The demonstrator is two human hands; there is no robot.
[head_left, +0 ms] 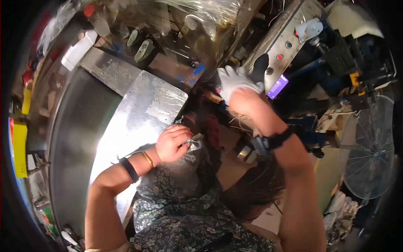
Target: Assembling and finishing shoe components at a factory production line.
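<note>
My left hand (174,143) is bare, its fingers curled in at the near right edge of a shiny metal table (138,101). A small crumpled greyish piece (195,143) shows at its fingertips; its kind is unclear. Farther right, my right hand (236,82) wears a white glove and reaches over a dark, shadowed spot beside a control panel (279,44). Its gloved fingers are spread apart, and nothing shows between them. What lies under that palm is hidden. Close to its wrist, a lit purple screen (277,87) leans by the panel.
A wide dark curved surface (84,122) runs along the left of the metal table. Two green-and-white shoe-like items (144,50) lie beyond it. Clear plastic sheeting (210,12) hangs at the back. A round wire-guarded fan (373,147) stands at the right.
</note>
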